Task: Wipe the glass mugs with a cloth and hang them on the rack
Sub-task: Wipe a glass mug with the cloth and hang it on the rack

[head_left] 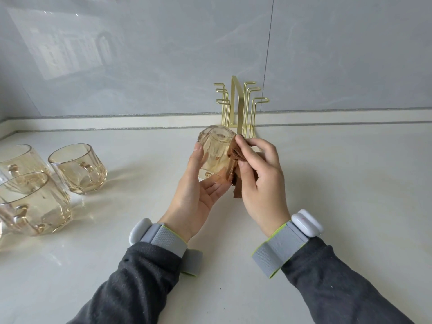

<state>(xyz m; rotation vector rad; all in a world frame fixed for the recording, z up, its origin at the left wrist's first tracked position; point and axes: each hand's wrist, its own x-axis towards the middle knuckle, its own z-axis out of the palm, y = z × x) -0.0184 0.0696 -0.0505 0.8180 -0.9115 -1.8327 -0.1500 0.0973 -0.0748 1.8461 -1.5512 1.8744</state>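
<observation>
Cradling the amber mug (216, 155) in curled left fingers (214, 189), right fingers (254, 146) pinch the cloth (237, 191) against its side.

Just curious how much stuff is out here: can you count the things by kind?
Glass mugs: 4 (3 on the counter, 1 in the left hand)
Cloth: 1 (in the right hand)
Rack: 1
Total: 6

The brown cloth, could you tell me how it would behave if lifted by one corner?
Probably floppy: the cloth bunches in folds where the right hand pinches it; a tail hangs below. Likely light and grippy, given its ribbed weave.
</observation>
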